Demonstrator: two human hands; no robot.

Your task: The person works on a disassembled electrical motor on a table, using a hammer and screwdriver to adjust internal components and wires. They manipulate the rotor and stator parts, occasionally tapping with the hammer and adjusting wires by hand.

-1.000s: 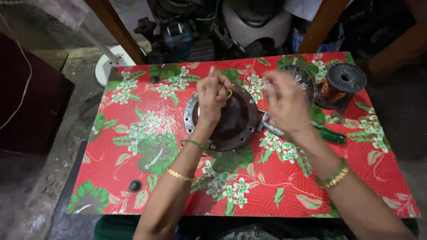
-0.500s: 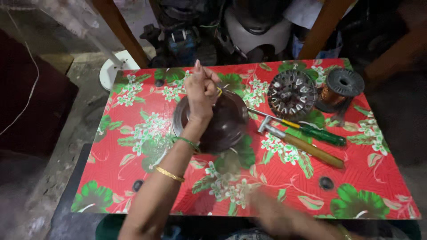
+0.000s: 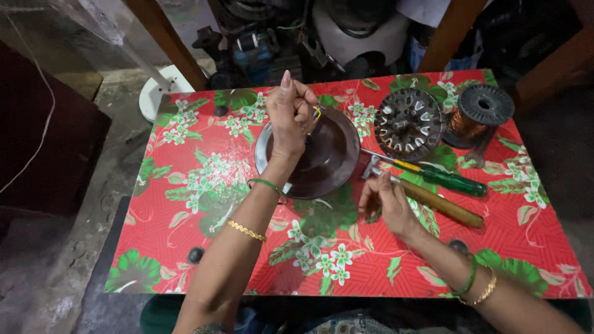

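Observation:
My left hand (image 3: 289,114) is closed in a fist above the middle of a round dark metal cover (image 3: 331,162), apparently gripping a stem that rises from it; the stem itself is hidden by the fingers. The cover lies on the red flowered table (image 3: 204,185). My right hand (image 3: 387,204) rests on the table just right of the cover. Its loosely curled fingers hold nothing, and the fingertips are next to the head of a wooden-handled hammer (image 3: 436,201).
A green-handled screwdriver (image 3: 448,179) lies beside the hammer. A slotted round metal core (image 3: 408,124) and a spool of copper wire (image 3: 479,111) stand at the back right. Two small dark knobs (image 3: 195,254) sit on the cloth. Machine parts crowd the space behind the table.
My right hand left the cover, dropped low toward the near edge, and now rests by the hammer's head. My left hand stays closed over the cover's middle.

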